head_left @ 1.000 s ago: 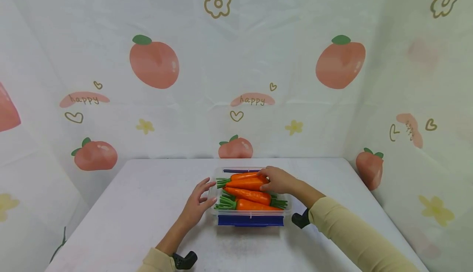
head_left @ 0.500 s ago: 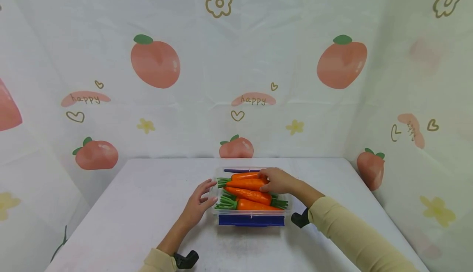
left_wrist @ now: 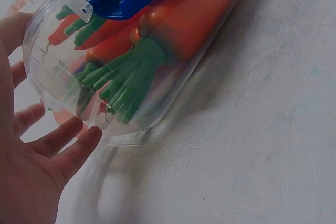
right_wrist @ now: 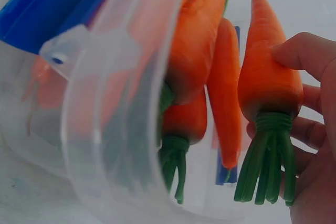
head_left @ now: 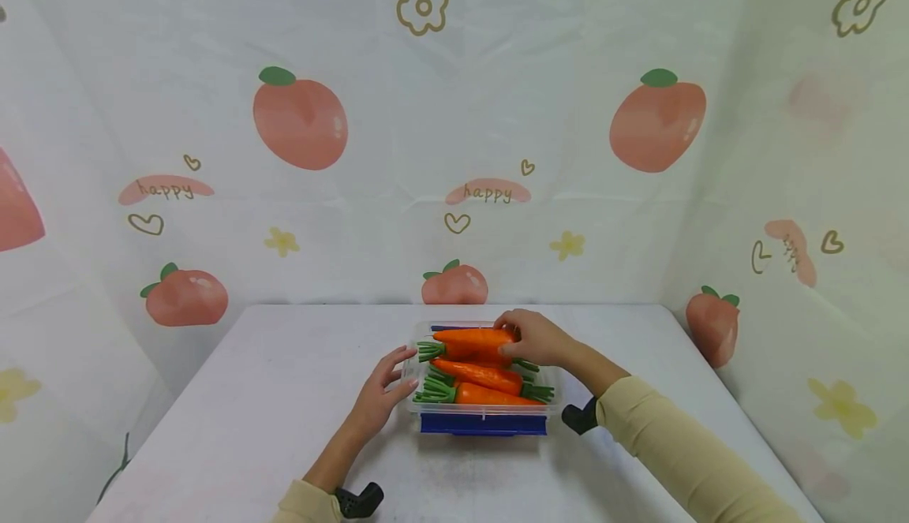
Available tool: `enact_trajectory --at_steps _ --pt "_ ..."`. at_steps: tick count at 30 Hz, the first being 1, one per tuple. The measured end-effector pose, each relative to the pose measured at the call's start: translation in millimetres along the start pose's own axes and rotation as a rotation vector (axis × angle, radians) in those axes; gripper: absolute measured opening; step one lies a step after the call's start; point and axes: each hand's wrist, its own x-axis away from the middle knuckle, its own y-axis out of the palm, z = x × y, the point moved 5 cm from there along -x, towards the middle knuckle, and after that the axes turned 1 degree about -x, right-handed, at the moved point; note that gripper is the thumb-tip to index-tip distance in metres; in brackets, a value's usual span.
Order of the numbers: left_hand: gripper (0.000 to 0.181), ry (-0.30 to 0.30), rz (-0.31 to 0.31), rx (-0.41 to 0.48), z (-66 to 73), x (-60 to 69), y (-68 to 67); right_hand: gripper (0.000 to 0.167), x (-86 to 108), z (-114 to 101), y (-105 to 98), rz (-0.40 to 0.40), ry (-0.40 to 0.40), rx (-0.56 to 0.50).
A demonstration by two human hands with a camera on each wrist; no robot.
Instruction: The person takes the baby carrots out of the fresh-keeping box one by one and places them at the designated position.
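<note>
A clear plastic box (head_left: pixel 483 409) with blue side clips holds several orange carrots with green tops. Over its far right part my right hand (head_left: pixel 541 341) pinches one carrot (right_wrist: pixel 269 80) between thumb and fingers. That carrot's tip points left in the head view, and its green stalks (right_wrist: pixel 265 156) hang beside the palm in the right wrist view. At the box's left end is my left hand (head_left: pixel 376 397), its fingers spread and gently bent along the clear wall (left_wrist: pixel 47 77); whether every fingertip touches is unclear. Other carrots (head_left: pixel 483 375) lie under and in front of the held one.
The box stands on a white-covered table (head_left: pixel 319 349). A blue clip (head_left: pixel 483 424) hangs down on its near side, and another blue strip shows at the far side. A white printed curtain (head_left: pixel 554 128) encloses the table behind and at the sides.
My right hand has risen slightly, lifting a carrot above the others; its tip and green stalks now show. The left hand stays at the box's left end.
</note>
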Motion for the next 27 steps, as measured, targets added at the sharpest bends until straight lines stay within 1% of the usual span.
enact_trajectory --at_steps 4,9,11,14,16,18,20,23,27 --pt "0.048 0.009 0.005 0.022 0.5 0.3 0.3 0.030 0.9 -0.5 -8.0 0.039 -0.009 0.013" --pt "0.047 -0.023 0.014 0.011 3.2 2.5 1.3 0.030 2.4 -1.1 -21.1 0.085 -0.012 0.003" --pt "0.047 -0.032 0.020 0.004 7.6 4.3 1.6 0.030 3.0 -1.1 -27.6 0.109 -0.020 0.000" --pt "0.048 -0.034 0.019 0.004 18.7 7.7 1.7 0.030 3.6 0.3 -37.1 0.142 -0.026 0.003" --pt "0.048 -0.035 0.013 0.012 25.5 9.6 1.6 0.032 4.5 2.2 -43.5 0.163 -0.018 0.002" --pt "0.048 -0.037 0.010 0.015 28.4 10.6 1.5 0.033 5.5 4.8 -49.6 0.186 0.001 0.003" --pt "0.048 -0.039 0.012 0.009 25.3 10.2 1.5 0.035 6.6 8.3 -55.6 0.214 0.023 0.004" --pt "0.047 -0.039 0.023 0.001 13.7 7.3 1.8 0.037 8.5 14.4 -64.4 0.267 0.043 0.008" --pt "0.046 -0.014 0.027 0.005 2.3 3.3 1.2 0.038 12.7 21.2 -75.6 0.333 0.062 0.010"
